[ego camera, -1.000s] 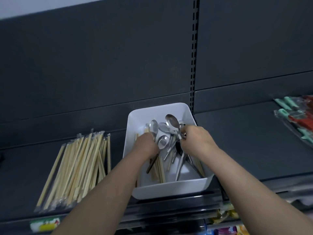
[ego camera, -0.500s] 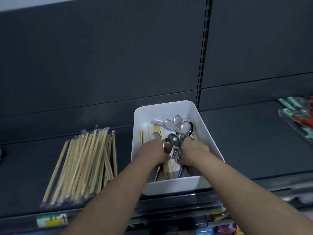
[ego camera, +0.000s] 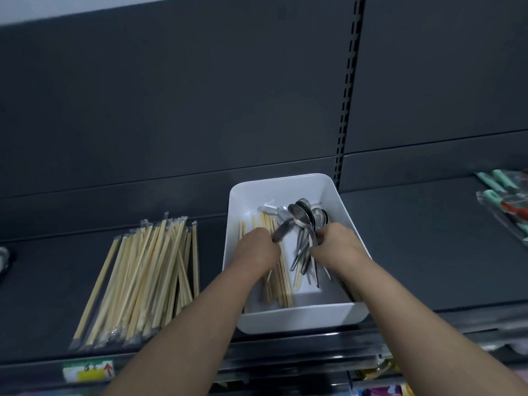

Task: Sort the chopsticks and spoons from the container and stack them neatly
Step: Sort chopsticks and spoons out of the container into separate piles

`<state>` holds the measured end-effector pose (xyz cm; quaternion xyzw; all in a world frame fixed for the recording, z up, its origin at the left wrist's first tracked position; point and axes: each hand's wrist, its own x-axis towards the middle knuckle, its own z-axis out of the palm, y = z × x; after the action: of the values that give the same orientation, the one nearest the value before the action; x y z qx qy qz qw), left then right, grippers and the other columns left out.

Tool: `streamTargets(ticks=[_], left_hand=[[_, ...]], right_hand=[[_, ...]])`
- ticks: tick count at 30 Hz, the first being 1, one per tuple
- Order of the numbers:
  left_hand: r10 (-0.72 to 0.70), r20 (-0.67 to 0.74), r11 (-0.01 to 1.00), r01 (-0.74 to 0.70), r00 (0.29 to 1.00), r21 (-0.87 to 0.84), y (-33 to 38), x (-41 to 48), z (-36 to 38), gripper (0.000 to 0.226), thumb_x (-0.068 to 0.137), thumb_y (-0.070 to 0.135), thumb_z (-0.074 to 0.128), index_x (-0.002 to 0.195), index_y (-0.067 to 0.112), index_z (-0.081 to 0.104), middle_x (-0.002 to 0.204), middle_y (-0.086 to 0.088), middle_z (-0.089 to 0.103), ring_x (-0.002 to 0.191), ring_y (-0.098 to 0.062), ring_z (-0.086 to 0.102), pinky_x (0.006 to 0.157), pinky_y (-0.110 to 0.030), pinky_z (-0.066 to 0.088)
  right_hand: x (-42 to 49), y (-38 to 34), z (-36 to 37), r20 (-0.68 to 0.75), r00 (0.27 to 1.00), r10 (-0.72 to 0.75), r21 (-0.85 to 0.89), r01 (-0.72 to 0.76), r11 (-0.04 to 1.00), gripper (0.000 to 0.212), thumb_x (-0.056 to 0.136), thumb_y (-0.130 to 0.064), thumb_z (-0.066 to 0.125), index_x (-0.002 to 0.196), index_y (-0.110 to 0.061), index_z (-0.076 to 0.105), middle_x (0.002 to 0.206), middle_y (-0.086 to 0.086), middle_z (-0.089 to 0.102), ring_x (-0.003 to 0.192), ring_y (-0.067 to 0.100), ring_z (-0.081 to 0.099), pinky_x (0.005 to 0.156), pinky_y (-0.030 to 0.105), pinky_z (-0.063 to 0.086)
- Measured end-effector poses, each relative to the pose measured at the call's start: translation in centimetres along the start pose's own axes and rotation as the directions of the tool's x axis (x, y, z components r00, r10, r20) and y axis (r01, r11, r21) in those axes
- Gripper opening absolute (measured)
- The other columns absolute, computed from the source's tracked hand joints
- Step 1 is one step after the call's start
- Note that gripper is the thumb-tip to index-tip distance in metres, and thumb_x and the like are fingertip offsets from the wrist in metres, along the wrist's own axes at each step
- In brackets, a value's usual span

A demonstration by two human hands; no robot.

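On the dark shelf [ego camera: 414,252], through our head camera, we are working inside the white rectangular plastic container [ego camera: 285,318]. Our right hand [ego camera: 340,247] is gripping a bunch of shiny metal spoons [ego camera: 303,218]; our left hand [ego camera: 257,248] is closing on one spoon above the loose bamboo chopsticks [ego camera: 281,284]. A wrapped chopstick pile [ego camera: 148,278] is lying stacked to the left — so sorting seems partway, with both kinds remaining inside.

A dark shelf [ego camera: 428,252] carries a white container [ego camera: 300,318], wrapped chopsticks [ego camera: 143,281] well to its left, and packaged green-handled items [ego camera: 503,195] at far right.
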<state>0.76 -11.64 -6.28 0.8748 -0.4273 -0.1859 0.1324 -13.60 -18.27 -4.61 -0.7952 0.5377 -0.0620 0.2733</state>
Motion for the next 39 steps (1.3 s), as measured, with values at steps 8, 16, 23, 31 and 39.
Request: streamTargets(ticks=[8,16,23,31,39], left_hand=[[-0.06,-0.4,0.954,-0.065,0.915,-0.291,-0.8,-1.0,-7.4,0.022,0.096,0.028,0.045,0.086,0.013,0.057,0.082,-0.001,0.071,0.079,-0.025,0.066,0.075,-0.043,0.053],[-0.306,-0.446,0.941,0.194,0.841,-0.278,-15.2,-6.8,-12.9,0.017,0.093,0.024,0.046,0.095,0.012,0.058,0.091,-0.003,0.07,0.091,-0.026,0.062,0.078,-0.042,0.052],[-0.44,-0.409,0.885,0.308,0.799,-0.35,-32.8,-13.3,-14.2,0.016,0.097,0.026,0.047,0.101,0.012,0.053,0.095,-0.008,0.07,0.09,-0.029,0.062,0.079,-0.044,0.052],[-0.523,-0.26,0.809,0.376,0.811,-0.452,-44.2,-13.2,-12.8,0.004,0.093,0.009,0.052,0.091,0.005,0.051,0.101,-0.02,0.065,0.094,-0.035,0.061,0.074,-0.039,0.049],[-0.494,-0.269,0.782,0.287,0.827,-0.553,-47.2,-10.8,-13.3,0.013,0.094,0.014,0.048,0.1,0.006,0.057,0.091,-0.012,0.069,0.082,-0.028,0.064,0.07,-0.045,0.055]], right_hand=[[1.2,-6.8,-2.3,-0.092,0.954,-0.287,0.087,0.295,0.952,0.014,0.08,-0.023,0.057,0.082,-0.014,0.067,0.068,0.001,0.067,0.068,0.023,0.059,0.053,0.025,0.042],[-3.8,-19.8,5.6,0.055,0.867,-0.495,0.15,0.483,0.863,0.009,0.075,-0.016,0.062,0.076,-0.009,0.066,0.07,0.004,0.066,0.07,0.023,0.063,0.052,0.026,0.042],[-9.7,-30.8,18.4,0.224,0.827,-0.516,0.126,0.5,0.857,0.009,0.076,-0.012,0.063,0.081,-0.012,0.069,0.075,0.004,0.07,0.07,0.019,0.065,0.054,0.023,0.046],[-11.7,-37.1,26.8,0.263,0.884,-0.387,-0.076,0.419,0.905,0.005,0.074,-0.012,0.059,0.074,-0.013,0.063,0.075,0.005,0.062,0.067,0.024,0.054,0.047,0.022,0.032],[-10.3,-39.4,30.2,0.298,0.887,-0.353,-0.018,0.375,0.927,0.006,0.073,-0.016,0.061,0.076,-0.015,0.065,0.078,0.006,0.067,0.078,0.027,0.063,0.06,0.023,0.041]])
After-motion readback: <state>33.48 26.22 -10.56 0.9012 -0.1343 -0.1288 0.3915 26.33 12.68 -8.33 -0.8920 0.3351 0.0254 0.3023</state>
